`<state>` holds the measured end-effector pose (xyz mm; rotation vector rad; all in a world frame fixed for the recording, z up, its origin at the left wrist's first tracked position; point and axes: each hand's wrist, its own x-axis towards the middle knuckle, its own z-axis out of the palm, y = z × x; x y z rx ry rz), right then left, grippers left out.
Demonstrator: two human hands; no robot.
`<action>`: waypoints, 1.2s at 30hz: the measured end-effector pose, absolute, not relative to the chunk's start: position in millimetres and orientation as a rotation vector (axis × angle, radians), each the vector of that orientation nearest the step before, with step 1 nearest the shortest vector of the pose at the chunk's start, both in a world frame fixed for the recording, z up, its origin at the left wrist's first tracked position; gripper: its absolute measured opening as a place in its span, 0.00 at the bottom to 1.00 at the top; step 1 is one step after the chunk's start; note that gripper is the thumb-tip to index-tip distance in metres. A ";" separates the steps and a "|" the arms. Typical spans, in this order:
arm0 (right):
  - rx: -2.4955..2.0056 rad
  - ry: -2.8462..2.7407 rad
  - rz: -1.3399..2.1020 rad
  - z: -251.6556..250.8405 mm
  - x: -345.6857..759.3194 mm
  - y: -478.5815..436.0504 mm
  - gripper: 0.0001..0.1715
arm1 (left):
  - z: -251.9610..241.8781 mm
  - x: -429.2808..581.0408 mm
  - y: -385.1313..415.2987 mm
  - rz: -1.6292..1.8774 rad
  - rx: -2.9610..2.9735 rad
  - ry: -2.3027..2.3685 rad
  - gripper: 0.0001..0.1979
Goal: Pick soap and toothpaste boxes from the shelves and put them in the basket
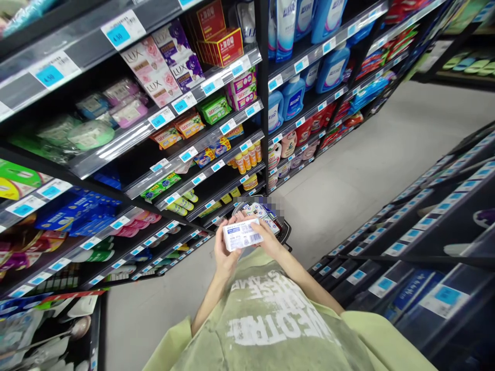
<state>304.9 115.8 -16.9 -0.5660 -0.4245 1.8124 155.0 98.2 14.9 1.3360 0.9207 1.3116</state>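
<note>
A small white box (240,236) with blue print and a barcode is held up in front of my chest, its printed side facing me. My left hand (223,255) grips its left end, with the thumb along the lower edge. The right end is in my right hand (267,241), whose fingers are partly hidden behind the box. Just beyond my hands is a dark basket (286,233) with white, blue and green packages in it, partly blurred out.
To the left stands a tall shelf unit with white-and-pink soap boxes (152,72), orange soap packs (189,123) and price tags. Blue detergent bottles (293,98) stand farther along. A grey floor aisle (348,134) runs ahead, bordered by a dark rack (406,206) at right.
</note>
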 end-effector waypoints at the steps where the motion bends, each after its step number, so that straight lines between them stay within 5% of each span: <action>1: -0.585 -0.443 1.792 -17.3 304.8 114.7 0.16 | 14.9 155.2 98.1 1.286 1.336 0.904 0.44; 13: -0.936 -0.777 1.307 -1.7 309.0 112.1 0.23 | 13.9 155.4 99.2 1.227 1.140 0.910 0.44; 36: -1.012 -1.032 1.250 3.9 305.3 113.5 0.18 | 16.6 157.4 102.7 1.277 1.112 1.195 0.37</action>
